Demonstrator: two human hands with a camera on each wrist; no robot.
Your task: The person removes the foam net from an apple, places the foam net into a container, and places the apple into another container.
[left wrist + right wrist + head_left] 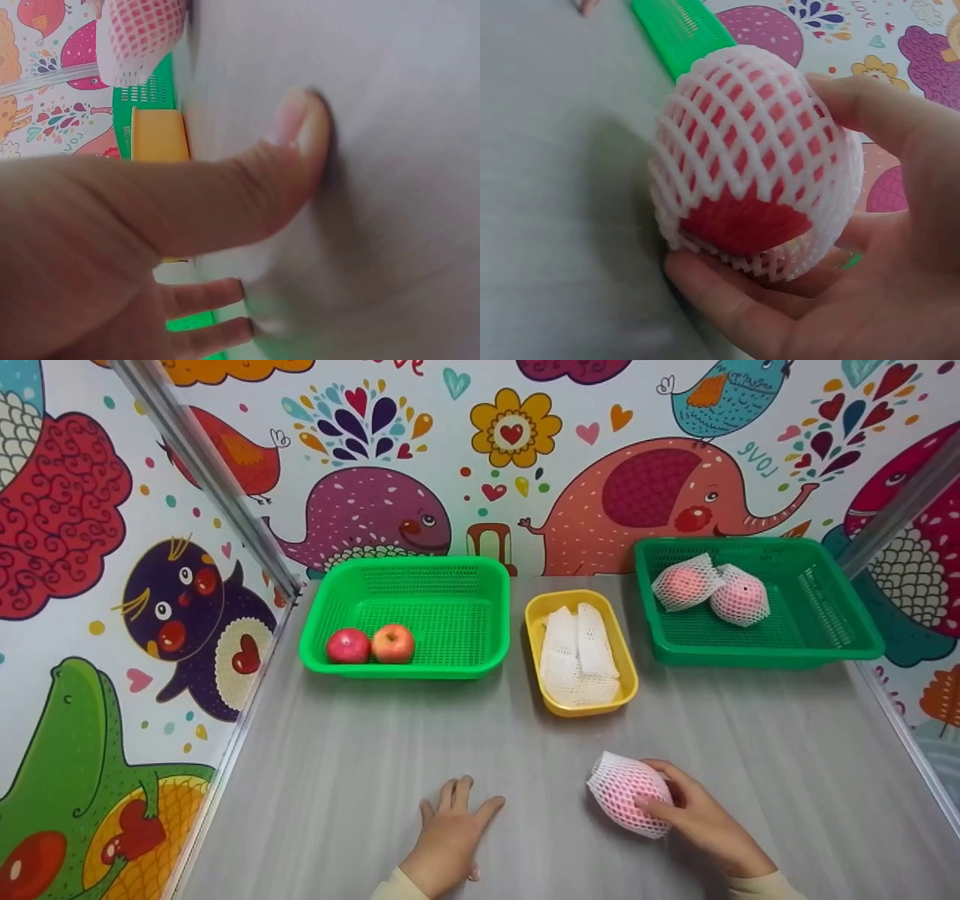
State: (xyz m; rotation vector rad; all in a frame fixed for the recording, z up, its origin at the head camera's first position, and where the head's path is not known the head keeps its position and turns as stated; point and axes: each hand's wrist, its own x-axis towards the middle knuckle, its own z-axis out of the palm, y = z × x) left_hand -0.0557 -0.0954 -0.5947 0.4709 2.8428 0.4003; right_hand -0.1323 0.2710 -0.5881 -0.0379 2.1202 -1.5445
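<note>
Right hand (701, 814): fingers clamped round red fruit (742, 223) in foam net (739, 139). Left hand (451, 836): fingers spread, empty. We judge fruit firm, bruisable; net soft, may slide; we'd hold lightly round middle.

The head view looks forward and down over the table (330, 772), while the close wrist views, left facing far right, right facing far left, share the netted fruit (742, 135).

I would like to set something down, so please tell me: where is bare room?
Bare tabletop lies between the left green basket and the left hand, and between the right green basket and the right hand. Crowded: only narrow gaps flank the yellow basket.
</note>
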